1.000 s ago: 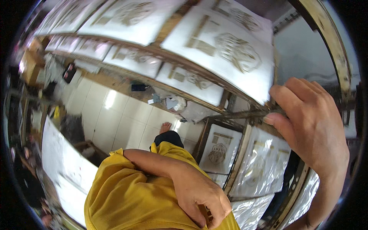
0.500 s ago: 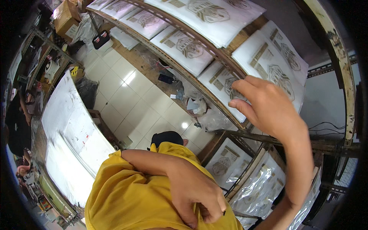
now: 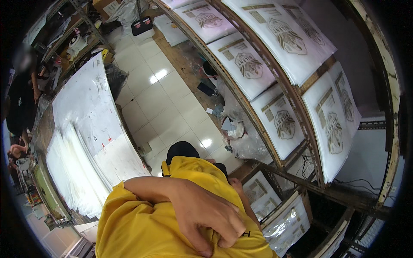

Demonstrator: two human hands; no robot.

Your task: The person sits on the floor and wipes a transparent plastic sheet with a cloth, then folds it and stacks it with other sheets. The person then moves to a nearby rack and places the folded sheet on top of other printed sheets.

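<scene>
- A print workshop: tiered metal drying racks (image 3: pixel 301 129) at right hold white printed sheets (image 3: pixel 254 64).
- A long white-topped worktable (image 3: pixel 86 112) at left carries stacked white sheets (image 3: pixel 69 172).
- Tiled floor (image 3: pixel 163 103), cluttered shelving (image 3: pixel 73 38) upper left.

Single head view: fisheye looks steeply down from above, close over the yellow shirt (image 3: pixel 142 228); shelving rack (image 3: pixel 275 92) curves along right.

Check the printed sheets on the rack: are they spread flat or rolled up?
Spread flat. The white printed sheets lie side by side on the slatted rack, whole designs showing, no curl. The left hand rests on the yellow shirt, not touching them.
</scene>
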